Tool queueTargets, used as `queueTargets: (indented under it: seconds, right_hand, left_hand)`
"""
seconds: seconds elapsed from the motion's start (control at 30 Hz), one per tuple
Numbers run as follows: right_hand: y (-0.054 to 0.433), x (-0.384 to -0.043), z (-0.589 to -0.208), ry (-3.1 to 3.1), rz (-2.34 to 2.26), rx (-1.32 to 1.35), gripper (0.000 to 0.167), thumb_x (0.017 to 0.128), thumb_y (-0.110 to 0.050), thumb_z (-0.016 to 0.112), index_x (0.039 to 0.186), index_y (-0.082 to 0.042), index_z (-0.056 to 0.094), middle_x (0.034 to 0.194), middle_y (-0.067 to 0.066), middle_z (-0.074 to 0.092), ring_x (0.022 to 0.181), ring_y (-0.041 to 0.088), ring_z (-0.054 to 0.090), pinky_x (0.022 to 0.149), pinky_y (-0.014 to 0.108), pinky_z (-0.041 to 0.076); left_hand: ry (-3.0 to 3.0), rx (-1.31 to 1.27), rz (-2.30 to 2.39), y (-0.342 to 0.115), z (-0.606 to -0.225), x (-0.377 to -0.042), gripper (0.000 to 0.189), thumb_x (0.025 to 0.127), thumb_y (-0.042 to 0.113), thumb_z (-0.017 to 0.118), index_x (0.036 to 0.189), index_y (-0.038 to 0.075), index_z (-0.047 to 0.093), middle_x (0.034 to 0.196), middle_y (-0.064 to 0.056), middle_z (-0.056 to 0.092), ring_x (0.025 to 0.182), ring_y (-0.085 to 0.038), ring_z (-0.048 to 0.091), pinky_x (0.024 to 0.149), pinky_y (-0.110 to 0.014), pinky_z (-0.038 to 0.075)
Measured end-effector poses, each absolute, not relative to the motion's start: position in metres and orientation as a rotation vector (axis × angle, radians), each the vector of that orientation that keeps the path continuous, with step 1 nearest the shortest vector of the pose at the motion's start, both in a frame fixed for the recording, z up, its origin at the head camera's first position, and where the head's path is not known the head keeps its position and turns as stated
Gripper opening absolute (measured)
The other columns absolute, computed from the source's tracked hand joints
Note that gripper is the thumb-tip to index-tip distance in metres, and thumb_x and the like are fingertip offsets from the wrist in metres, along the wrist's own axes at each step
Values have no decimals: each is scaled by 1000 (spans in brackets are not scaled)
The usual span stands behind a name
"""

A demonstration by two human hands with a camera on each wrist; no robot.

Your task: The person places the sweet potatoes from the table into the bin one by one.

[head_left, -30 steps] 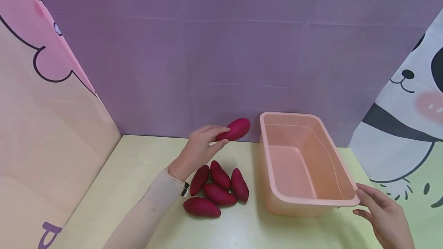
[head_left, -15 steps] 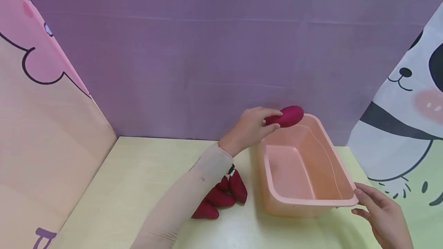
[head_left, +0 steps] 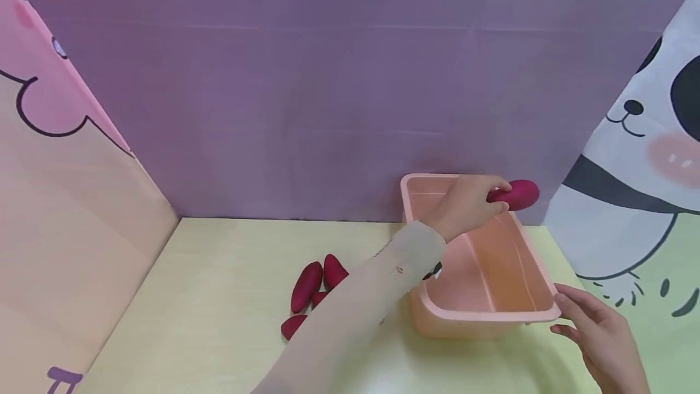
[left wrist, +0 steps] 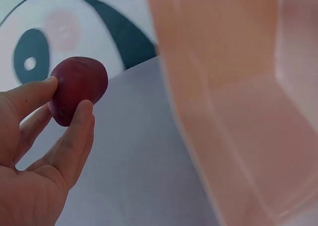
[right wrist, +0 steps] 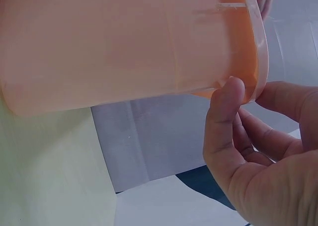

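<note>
My left hand (head_left: 465, 205) pinches a dark red sweet potato (head_left: 522, 195) between thumb and fingers over the far right part of a peach plastic bin (head_left: 487, 316). In the left wrist view the sweet potato (left wrist: 79, 84) shows end-on at the fingertips, beside the bin's wall (left wrist: 191, 102). At the bin's near right corner, the right hand (head_left: 604, 333) grips the rim, thumb on one side and fingers on the other, as the right wrist view shows too. Several more sweet potatoes (head_left: 307, 287) lie on the table left of the bin, partly hidden by my left forearm.
A pale yellow table (head_left: 219, 297) carries everything. Close behind the bin rises a purple cloth backdrop (head_left: 306, 90). Printed panels close in both sides, with a panda (head_left: 629, 199) on the right and a pink figure (head_left: 60, 102) on the left.
My left hand has carried the sweet potato rightward, from above the table beside the bin to over its far right rim. The right hand stays on the bin's corner.
</note>
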State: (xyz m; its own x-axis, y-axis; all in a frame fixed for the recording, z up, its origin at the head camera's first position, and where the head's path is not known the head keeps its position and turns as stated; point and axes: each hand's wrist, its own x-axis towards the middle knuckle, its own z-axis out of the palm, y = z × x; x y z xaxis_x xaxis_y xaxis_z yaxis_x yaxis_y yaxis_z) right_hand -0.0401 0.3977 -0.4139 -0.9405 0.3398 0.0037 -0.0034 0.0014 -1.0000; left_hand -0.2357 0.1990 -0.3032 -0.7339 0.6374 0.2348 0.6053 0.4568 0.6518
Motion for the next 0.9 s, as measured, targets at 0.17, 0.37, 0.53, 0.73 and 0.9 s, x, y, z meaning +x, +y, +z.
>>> queueTargets:
  seconds: [0.17,0.37,0.53,0.73,0.9]
  right_hand:
    - [390,-42,-415,-2004,2033,-312,21,98,-5,64,117,-9,73,106,-6,71,86,11,67,65,30,58]
    - [385,-43,-416,-2004,2016,-287,21,98,-3,63,116,-7,72,104,-4,72,85,11,68,63,31,58]
    - [382,-43,-415,-2012,2000,-271,21,98,-3,63,117,-5,72,104,-4,73,83,12,68,63,30,58]
    - [377,-48,-416,-2015,2016,-241,21,98,-3,63,117,-4,72,102,-3,73,81,13,68,63,30,58]
    - [374,-51,-416,-2029,2021,-244,20,98,-4,64,116,-4,72,102,-3,73,81,13,68,63,30,58]
  left_hand:
    - [2745,1151,1032,206,-321,-239,28,94,22,73,122,19,72,113,11,66,97,-3,57,86,-12,44]
    - [2826,1097,961,206,-330,-241,18,93,19,73,111,16,73,105,9,68,88,-5,59,82,-13,46]
    - [2807,901,801,209,-333,-236,6,89,13,76,88,14,71,69,5,53,62,-9,52,57,-16,43]
    - [2796,1007,203,207,-346,-232,16,82,11,76,71,17,67,61,2,44,58,-12,50,50,-22,40]
    - [2727,1026,213,203,-358,-231,11,86,7,74,79,14,69,71,1,56,66,-14,52,54,-23,42]
